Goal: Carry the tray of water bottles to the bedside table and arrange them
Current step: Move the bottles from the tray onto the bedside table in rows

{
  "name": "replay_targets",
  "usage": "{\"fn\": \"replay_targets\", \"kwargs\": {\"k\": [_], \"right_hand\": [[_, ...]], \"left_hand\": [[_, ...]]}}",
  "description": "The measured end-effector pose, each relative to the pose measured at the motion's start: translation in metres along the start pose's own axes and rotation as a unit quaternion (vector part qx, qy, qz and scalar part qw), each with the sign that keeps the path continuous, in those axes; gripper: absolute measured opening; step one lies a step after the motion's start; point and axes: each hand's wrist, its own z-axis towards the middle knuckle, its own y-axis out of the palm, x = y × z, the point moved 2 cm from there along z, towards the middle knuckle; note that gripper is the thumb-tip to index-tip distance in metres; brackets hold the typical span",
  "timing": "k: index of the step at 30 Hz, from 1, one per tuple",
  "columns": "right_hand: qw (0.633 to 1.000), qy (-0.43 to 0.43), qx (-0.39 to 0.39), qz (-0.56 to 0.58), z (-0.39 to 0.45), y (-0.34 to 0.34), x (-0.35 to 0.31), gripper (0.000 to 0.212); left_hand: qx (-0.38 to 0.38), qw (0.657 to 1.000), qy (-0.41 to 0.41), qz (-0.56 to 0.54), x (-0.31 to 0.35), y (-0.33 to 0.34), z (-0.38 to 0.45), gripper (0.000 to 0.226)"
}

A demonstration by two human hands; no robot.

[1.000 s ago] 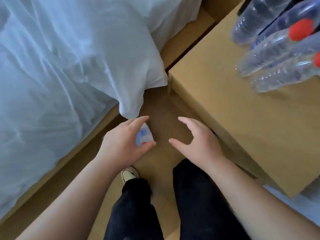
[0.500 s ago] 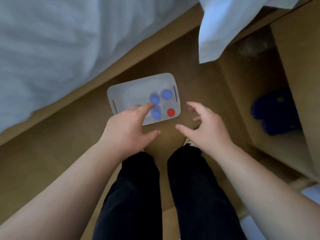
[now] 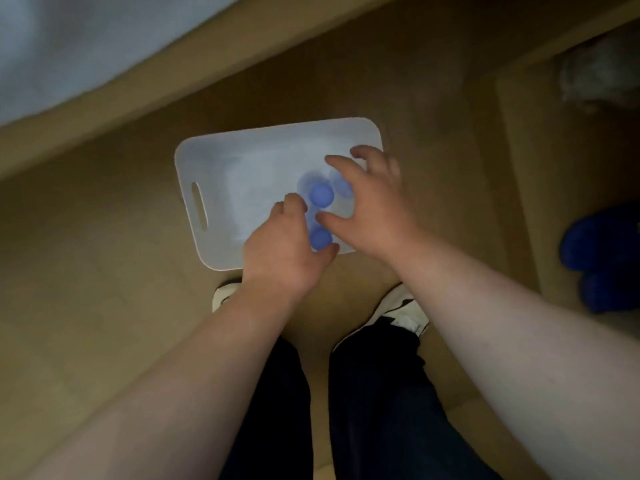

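A white tray (image 3: 221,161) with slot handles lies on the brown floor in front of my feet. Several upright water bottles stand in its right half, seen from above. Two blue caps show, one (image 3: 321,195) farther and one (image 3: 321,238) nearer. My left hand (image 3: 284,251) curls beside the nearer blue-capped bottle, thumb under the cap. My right hand (image 3: 374,202) spreads over the bottles at the tray's right end and hides the rest of them. The picture is blurred, so contact is unclear.
The bed's white sheet (image 3: 69,46) and wooden frame (image 3: 173,84) run along the top left. At right is the bedside table's open lower shelf (image 3: 519,168), holding a dark blue object (image 3: 602,258) and a pale crumpled thing (image 3: 595,77). My shoes (image 3: 405,306) stand just behind the tray.
The view has dropped closer to the tray. Both hands moved forward and down from above the tray's near edge onto the bottles; the red cap is now hidden under my right hand.
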Motion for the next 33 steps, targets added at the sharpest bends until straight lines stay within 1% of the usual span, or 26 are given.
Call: {"fn": "replay_targets", "kwargs": {"k": [2,3,5,7,11,18,20,24,29,33], "right_hand": [[0.999,-0.024,-0.023,-0.001,0.008,0.011,0.002,0.063],[0.999,-0.036,-0.02,-0.002,0.011,0.015,0.003,0.057],[0.998,-0.06,0.01,0.002,0.014,0.02,0.005,0.045],[0.996,-0.075,0.041,0.007,0.016,0.023,0.006,0.036],[0.993,-0.094,0.068,0.019,0.015,0.03,0.005,0.031],[0.992,-0.11,0.057,0.013,0.012,0.028,0.012,0.027],[0.991,-0.115,0.059,0.021,0.012,0.023,0.013,0.026],[0.987,-0.11,0.093,0.067,0.004,0.003,0.013,0.027],[0.978,-0.094,0.148,0.113,-0.027,-0.053,0.0,0.027],[0.968,-0.093,0.195,0.128,-0.067,-0.113,-0.017,0.027]], "left_hand": [[0.007,1.0,0.003,0.002,-0.007,0.006,0.003,0.05],[0.008,1.0,0.01,0.007,-0.01,0.008,0.004,0.047],[0.008,0.999,0.03,0.017,-0.016,0.011,0.003,0.041],[0.021,0.999,0.043,0.015,-0.019,0.01,0.002,0.036],[0.055,0.997,0.059,-0.009,-0.025,0.006,0.0,0.027],[0.047,0.997,0.066,-0.004,-0.02,0.005,-0.002,0.026],[0.056,0.996,0.069,-0.009,-0.016,0.001,-0.003,0.025],[0.113,0.989,0.091,-0.024,-0.001,-0.023,-0.013,0.026],[0.128,0.983,0.127,0.008,0.033,-0.076,-0.041,0.026],[0.149,0.972,0.18,0.032,0.075,-0.131,-0.072,0.028]]}}
